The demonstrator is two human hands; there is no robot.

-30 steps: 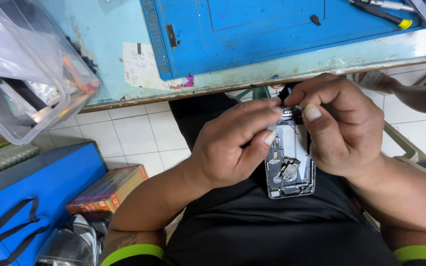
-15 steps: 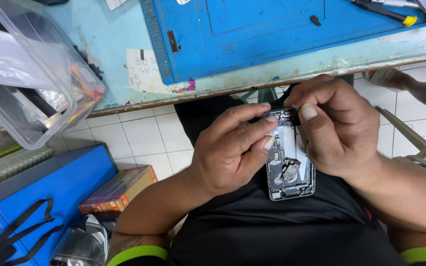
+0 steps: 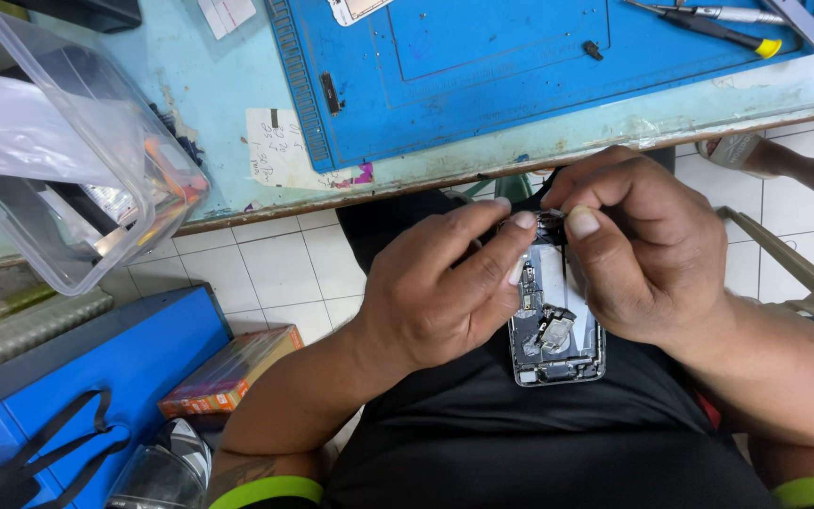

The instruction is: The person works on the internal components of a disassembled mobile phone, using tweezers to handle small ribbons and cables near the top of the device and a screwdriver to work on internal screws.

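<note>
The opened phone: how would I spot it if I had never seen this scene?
Start at the blue work mat on the pale table, then drop below the table edge to the person's lap. Between the left hand and right hand lies the opened phone, a grey shell showing bare innards.

1. I see a bright, evenly lit scene; the light looks diffuse and comes from above, with no hard shadows on the table.
2. I read a soft shadow under the left hand and right hand, falling on the opened phone and the dark shirt.
3. I notice pale glare on the clear plastic bin, washing out what lies inside it.
4. I find the centre sharp; fingernails and phone parts show clearly.
5. I see wide-angle bending at the edges: the table line curves, and the corners look slightly soft.
</note>
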